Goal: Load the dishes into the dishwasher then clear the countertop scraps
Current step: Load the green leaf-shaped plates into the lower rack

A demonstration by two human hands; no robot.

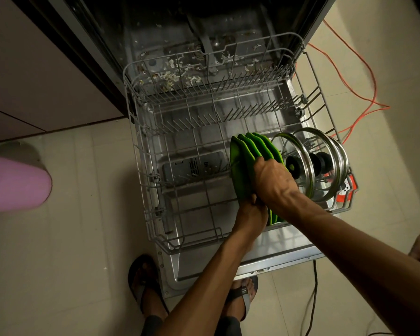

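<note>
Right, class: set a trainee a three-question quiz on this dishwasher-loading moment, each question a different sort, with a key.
1. True or false: the green plates stand on edge in the lower rack.
2. What stands right of the plates? A) glass lids B) mugs C) a pan
3. Fill in: scraps litter the dishwasher's ____.

Key
1. True; the right hand rests on them and the left hand grips their lower edge.
2. A
3. floor

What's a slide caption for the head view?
Both hands set green plates upright in the dishwasher's lower rack, beside glass lids.
</note>
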